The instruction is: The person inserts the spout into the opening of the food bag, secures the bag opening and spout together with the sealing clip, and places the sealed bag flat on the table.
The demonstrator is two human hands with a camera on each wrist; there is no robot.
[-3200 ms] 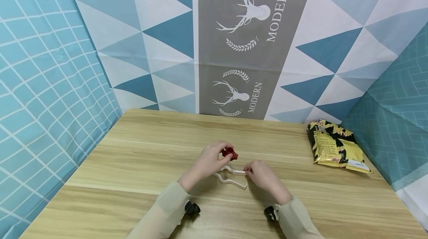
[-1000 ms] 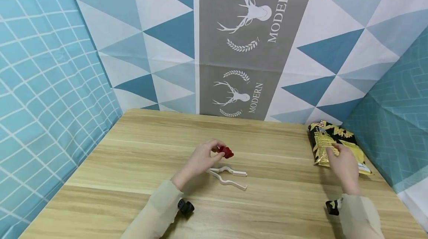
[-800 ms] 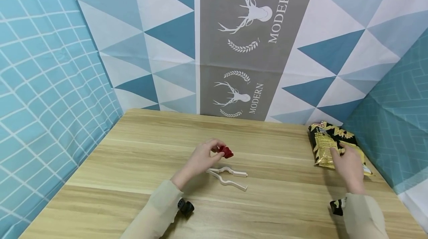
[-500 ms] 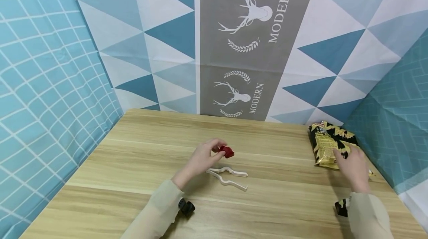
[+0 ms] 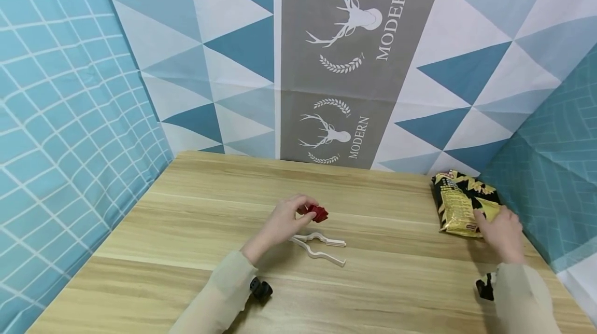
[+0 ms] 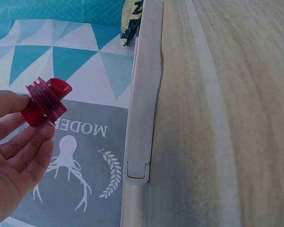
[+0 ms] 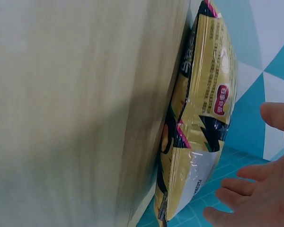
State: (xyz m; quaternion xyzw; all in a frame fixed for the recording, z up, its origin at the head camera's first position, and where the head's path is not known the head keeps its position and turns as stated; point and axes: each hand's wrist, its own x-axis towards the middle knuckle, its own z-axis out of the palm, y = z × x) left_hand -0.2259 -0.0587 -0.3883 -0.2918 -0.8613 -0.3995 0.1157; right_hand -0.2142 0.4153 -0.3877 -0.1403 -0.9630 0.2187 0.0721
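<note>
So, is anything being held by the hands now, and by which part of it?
The left hand pinches the red piece by the end opposite its tube mouth; the right hand holds nothing.

The person wears plain pale beige, the left sleeve [image 5: 215, 292] and the right sleeve [image 5: 524, 297] both long and a bit loose, softly creased. A stubby black gadget [image 5: 264, 290], part blocky, part rounded, shows beside the left cuff [image 5: 244, 267], and a more angular black block [image 5: 485, 290] beside the right cuff [image 5: 517, 273].

Left grip [image 5: 283, 220] in pinch, right grip [image 5: 502, 231] loose
</note>
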